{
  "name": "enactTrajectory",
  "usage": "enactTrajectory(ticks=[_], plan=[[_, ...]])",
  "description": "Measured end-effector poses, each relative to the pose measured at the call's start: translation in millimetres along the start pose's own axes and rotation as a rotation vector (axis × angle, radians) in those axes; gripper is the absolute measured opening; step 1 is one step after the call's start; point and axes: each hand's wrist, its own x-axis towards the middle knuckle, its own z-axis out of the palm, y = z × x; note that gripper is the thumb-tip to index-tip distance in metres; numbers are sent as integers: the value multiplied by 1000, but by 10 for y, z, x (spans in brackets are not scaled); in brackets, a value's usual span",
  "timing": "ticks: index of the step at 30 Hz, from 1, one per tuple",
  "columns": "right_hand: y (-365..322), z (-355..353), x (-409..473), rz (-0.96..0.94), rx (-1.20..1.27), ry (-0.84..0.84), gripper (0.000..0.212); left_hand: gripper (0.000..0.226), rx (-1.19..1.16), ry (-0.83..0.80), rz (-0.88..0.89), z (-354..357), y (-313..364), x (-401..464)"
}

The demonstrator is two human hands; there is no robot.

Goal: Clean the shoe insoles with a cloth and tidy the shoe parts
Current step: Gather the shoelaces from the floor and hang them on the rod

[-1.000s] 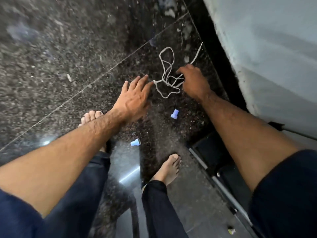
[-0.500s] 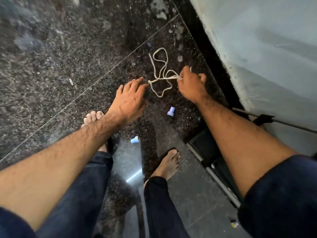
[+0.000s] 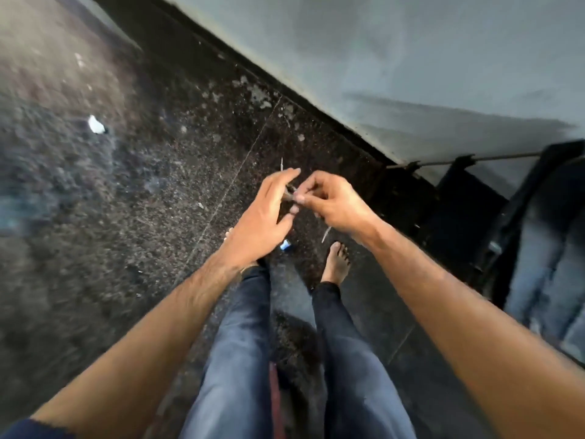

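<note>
Right hand (image 3: 335,205), fingers curled, pinching white shoelace (image 3: 326,234) raised above dark speckled floor (image 3: 126,201), left hand (image 3: 264,221) fingers straight and apart beside lace, small blue cap (image 3: 285,246) on floor between bare feet.

Two hands meet above a stone floor (image 3: 126,201): left hand (image 3: 259,223) left, right hand (image 3: 332,204) right, shoelace (image 3: 289,190) between them, wall (image 3: 411,58) behind.

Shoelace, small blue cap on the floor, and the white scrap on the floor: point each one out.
shoelace (image 3: 326,234), head view, on the loose end hanging below the right hand.
small blue cap (image 3: 285,245), head view, on its visible body by the left wrist.
white scrap (image 3: 96,125), head view, on its middle.
</note>
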Motion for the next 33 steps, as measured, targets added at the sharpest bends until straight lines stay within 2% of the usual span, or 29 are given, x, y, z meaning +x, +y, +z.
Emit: enactTrajectory(ticks=[3, 5, 10, 15, 16, 18, 20, 24, 29, 33], plan=[[-508, -98, -719, -25, 54, -57, 11, 49, -14, -83, 85, -349, 596, -188], [-809, -163, -1191, -72, 112, -10, 17, 27, 33, -108, 165, -547, 1031, -337], [-1340, -359, -2222, -128, 250, 159, 19, 6, -3, -142, 184, -879, 2097, -650], [-1501, -612, -3099, -160, 171, 333, 3, 6, -5, -189, 322, -892, 2934, -945], [-1508, -668, -3286, -188, 157, 360, 6, 6, -1, -212, 338, -857, 3057, -992], [-1516, -803, -3677, -252, 124, 390, 24, 13, -5, -269, 348, -749, 3331, -1081], [-1524, -943, -4119, -289, 111, 413, 32, 18, -32, -350, 372, -596, 3682, -1206], [-1516, -1231, -5054, -400, 140, 531, 20, 18, -99, -590, 419, -175, 4549, -1527], [-1407, -1480, -6139, -558, 96, 759, 13, 21, -77, -730, 384, 427, 5470, -1946], [-1188, -1625, -6837, -600, 17, 934, 17, 21, -129, -866, 335, 816, 5942, -2238]])
